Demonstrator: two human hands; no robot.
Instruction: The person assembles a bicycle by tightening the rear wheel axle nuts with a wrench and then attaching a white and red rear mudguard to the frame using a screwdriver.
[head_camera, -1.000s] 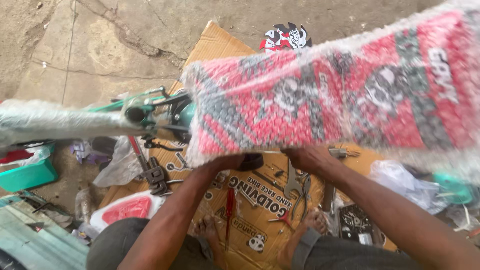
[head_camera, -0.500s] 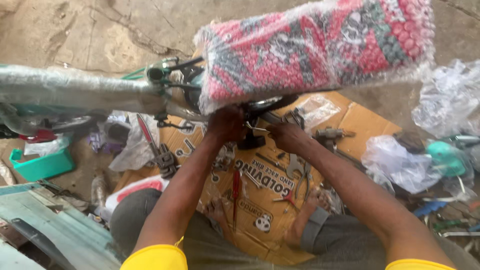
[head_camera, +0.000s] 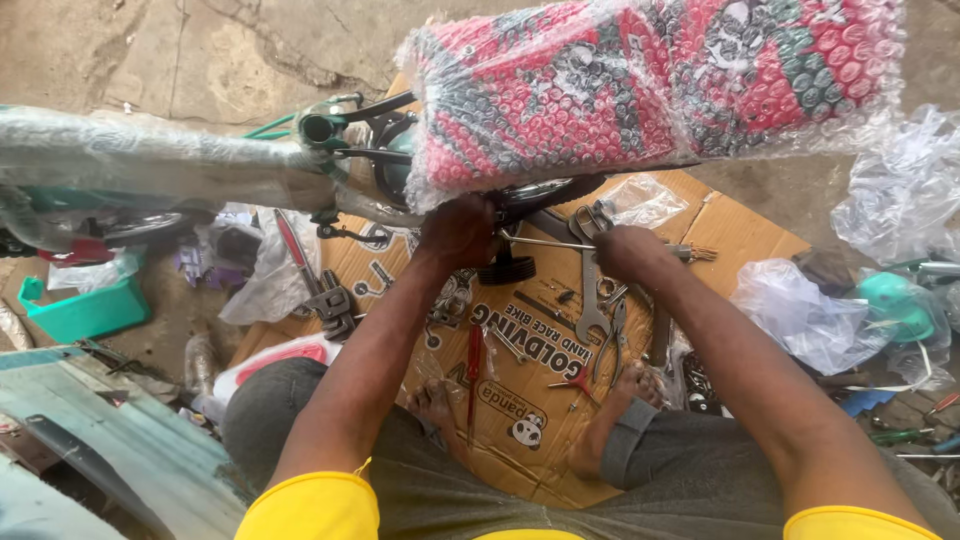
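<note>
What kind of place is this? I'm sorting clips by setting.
Probably an outdoor bike assembly or repair spot: a wrapped bicycle frame, a bubble-wrapped seat, and wrenches scattered on flattened cardboard on bare ground.

Left hand (head_camera: 458, 230): fingers hidden beneath the bubble-wrapped red seat (head_camera: 640, 90); grip cannot be told. Right hand (head_camera: 625, 250): fingertips tucked under the same seat, contact unseen. Seat: right end cut off by the picture's right edge. Wrapped bicycle frame tube (head_camera: 150, 160): runs off the left edge. Small tools (head_camera: 920, 440), near right: too small to identify.
</note>
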